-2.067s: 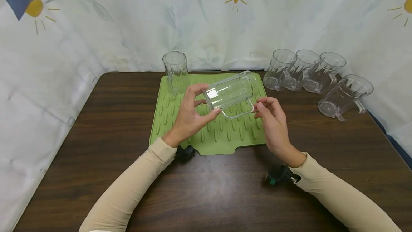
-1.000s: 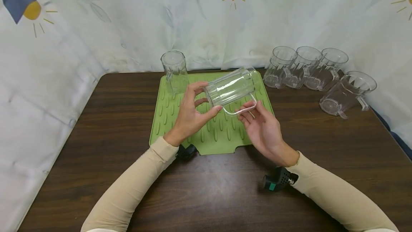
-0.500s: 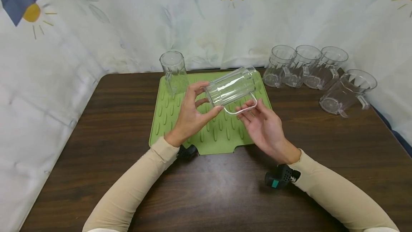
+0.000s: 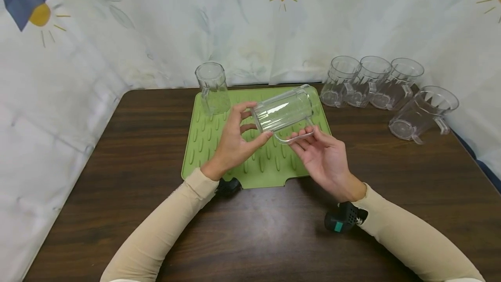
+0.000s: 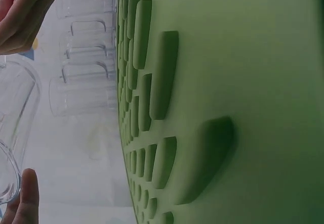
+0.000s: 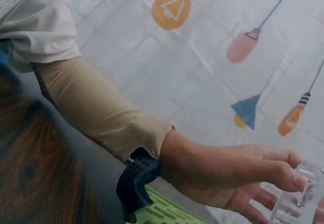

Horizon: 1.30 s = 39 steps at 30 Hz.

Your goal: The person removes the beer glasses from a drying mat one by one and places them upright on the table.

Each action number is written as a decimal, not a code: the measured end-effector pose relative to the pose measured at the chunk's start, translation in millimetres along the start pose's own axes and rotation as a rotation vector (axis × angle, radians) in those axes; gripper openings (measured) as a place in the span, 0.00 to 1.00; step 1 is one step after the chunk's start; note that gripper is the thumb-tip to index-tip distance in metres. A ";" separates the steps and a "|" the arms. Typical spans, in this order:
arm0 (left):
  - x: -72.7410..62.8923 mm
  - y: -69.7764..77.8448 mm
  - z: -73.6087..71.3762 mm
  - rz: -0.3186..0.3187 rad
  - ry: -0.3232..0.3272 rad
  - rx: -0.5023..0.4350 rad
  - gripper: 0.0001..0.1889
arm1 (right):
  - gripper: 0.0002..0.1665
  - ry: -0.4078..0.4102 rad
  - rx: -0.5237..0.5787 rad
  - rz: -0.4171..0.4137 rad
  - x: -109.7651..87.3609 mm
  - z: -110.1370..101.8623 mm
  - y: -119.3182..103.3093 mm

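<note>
A clear glass mug [image 4: 283, 110] is held tilted on its side above the green drying mat [image 4: 262, 173]. My left hand [image 4: 236, 138] grips one end of it, thumb below and fingers above; the right wrist view shows this left hand [image 6: 238, 176] on the mug [image 6: 309, 193] at the right edge. My right hand [image 4: 322, 158] has its fingers curled at the mug's handle [image 4: 291, 139], thumb close to the handle's far corner. In the left wrist view, the right hand [image 5: 25, 16] appears above the held mug [image 5: 15, 107].
Another mug [image 4: 213, 88] stands at the mat's back left corner. Several mugs stand at the back right of the dark wooden table [image 4: 129, 156], including one nearer mug [image 4: 422, 112]. A patterned white curtain [image 4: 164, 34] hangs behind.
Over two seconds my right hand has turned palm up and moved left along the mug's handle. Since half a second ago, its fingers have closed more on the handle and the mug has dipped slightly.
</note>
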<state>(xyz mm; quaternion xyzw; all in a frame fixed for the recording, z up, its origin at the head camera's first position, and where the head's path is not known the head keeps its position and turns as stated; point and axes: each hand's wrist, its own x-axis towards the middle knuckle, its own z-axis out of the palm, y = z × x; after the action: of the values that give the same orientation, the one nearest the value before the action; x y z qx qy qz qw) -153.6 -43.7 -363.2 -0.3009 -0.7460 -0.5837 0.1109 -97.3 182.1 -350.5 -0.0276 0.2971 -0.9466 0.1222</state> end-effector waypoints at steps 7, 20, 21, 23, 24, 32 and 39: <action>-1.4 0.8 -0.2 -0.038 -0.023 -0.028 0.40 | 0.23 -0.027 0.035 -0.029 -2.2 4.4 1.0; -8.3 1.7 -13.7 -0.171 -0.105 0.122 0.42 | 0.25 -0.032 0.099 -0.143 -2.6 8.6 -2.7; -8.7 1.6 -15.7 -0.182 -0.117 0.145 0.42 | 0.25 -0.029 0.101 -0.148 -2.5 8.8 -3.7; -10.2 2.1 -20.9 -0.215 -0.146 0.203 0.42 | 0.25 -0.020 0.112 -0.156 -2.7 9.1 -5.7; -11.1 2.2 -23.6 -0.232 -0.162 0.230 0.42 | 0.25 -0.017 0.114 -0.161 -2.8 9.2 -6.6; -25.1 -0.3 -47.1 -0.336 -0.278 0.398 0.44 | 0.23 -0.010 0.147 -0.190 -4.2 9.5 -15.9; -37.0 -0.2 -68.0 -0.336 -0.363 0.539 0.46 | 0.22 -0.048 0.142 -0.209 -5.2 6.1 -23.1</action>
<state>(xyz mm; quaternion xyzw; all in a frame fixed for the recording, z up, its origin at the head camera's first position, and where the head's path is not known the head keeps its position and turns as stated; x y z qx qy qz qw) -136.9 -119.3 -362.5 -0.2329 -0.9195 -0.3134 -0.0452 -96.5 198.3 -332.2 -0.0725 0.2219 -0.9718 0.0318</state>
